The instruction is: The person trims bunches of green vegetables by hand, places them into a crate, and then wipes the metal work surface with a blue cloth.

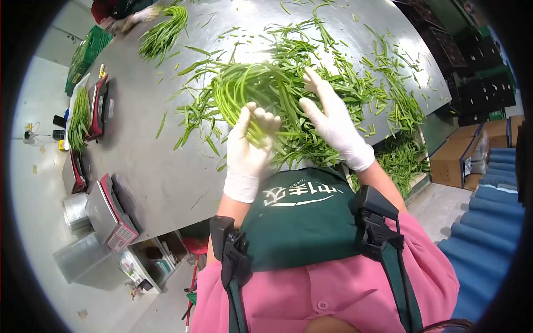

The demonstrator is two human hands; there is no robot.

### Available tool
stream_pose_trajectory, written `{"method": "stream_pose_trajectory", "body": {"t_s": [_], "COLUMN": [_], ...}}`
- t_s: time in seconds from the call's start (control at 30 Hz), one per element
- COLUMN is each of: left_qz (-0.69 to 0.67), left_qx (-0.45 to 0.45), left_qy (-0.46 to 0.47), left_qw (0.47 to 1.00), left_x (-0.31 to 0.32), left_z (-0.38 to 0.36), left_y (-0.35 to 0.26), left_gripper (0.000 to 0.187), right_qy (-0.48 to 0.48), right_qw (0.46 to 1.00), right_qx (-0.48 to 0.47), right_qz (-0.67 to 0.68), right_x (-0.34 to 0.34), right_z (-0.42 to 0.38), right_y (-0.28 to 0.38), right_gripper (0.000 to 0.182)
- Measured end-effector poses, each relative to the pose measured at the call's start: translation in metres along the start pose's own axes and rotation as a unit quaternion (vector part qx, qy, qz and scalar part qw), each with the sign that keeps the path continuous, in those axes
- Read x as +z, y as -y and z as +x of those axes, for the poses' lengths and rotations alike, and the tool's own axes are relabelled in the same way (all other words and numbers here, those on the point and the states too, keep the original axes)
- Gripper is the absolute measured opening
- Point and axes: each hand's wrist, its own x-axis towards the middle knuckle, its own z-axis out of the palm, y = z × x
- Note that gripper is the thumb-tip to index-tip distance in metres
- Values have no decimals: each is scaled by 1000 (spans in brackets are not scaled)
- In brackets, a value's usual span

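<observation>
White gloves cover both hands. My left hand [252, 139] is closed around the stems of a bunch of long green leafy vegetables [233, 91], whose stalks arch up and over to the right. Just right of the bunch, my right hand [330, 116] has its fingers and thumb apart and holds nothing. Beneath and behind both hands, loose greens [305, 61] and short cut stem pieces [377, 91] lie scattered on the metal table [150, 172].
A co-worker's gloved hand [145, 15] is at the far left beside another bunch [165, 34]. Red scales [111, 213] line the left edge, one bearing greens [79, 119]. Cardboard boxes [448, 161] and fallen greens [400, 161] lie right, below table height.
</observation>
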Motion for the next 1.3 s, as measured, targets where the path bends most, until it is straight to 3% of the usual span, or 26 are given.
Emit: {"method": "stream_pose_trajectory", "body": {"t_s": [0.1,0.23,0.33,0.43,0.5,0.53,0.57,0.63,0.7,0.83,0.9,0.97,1.03,1.17,1.3], "left_qz": [-67,-86,-14,48,128,181,411,351,389,469,480,533,585,773,746], "left_qx": [-6,5,40,48,63,81,154,88,107,109,121,73,44,246,166], "left_qy": [2,4,-5,20,-7,2,36,9,5,-51,-45,-50,-34,6,-11], "left_qw": [998,996,999,997,990,980,898,932,915,875,868,842,809,585,645], "left_x": [-5,-9,-11,-11,-5,-2,11,10,9,15,5,2,3,-14,8], "left_z": [4,7,7,7,3,1,-11,-11,-10,-11,-7,-12,-11,-8,-18], "left_y": [-2,-16,-19,-5,7,12,17,23,23,13,12,11,15,25,20], "left_gripper": [17,15,16,18,20,20,21,24,26,22,21,18,17,23,32], "right_qy": [-42,135,204,129,141,148,156,183,195,235,177,115,55,31,38], "right_qw": [986,988,976,989,989,989,987,979,966,970,975,973,985,987,962], "right_qx": [27,-56,-11,-50,-16,5,25,61,103,38,127,182,119,126,145], "right_qz": [161,-58,-72,-55,-40,-27,-14,70,135,52,35,86,114,96,229], "right_x": [35,28,24,43,46,44,43,42,41,20,4,-6,0,8,18], "right_z": [-23,-36,-37,-41,-35,-32,-28,-24,-22,-21,-9,-3,-2,9,7], "right_y": [13,-3,14,16,15,15,15,14,21,11,8,17,19,35,30], "right_gripper": [56,32,17,13,10,9,10,15,17,20,21,19,17,31,21]}}
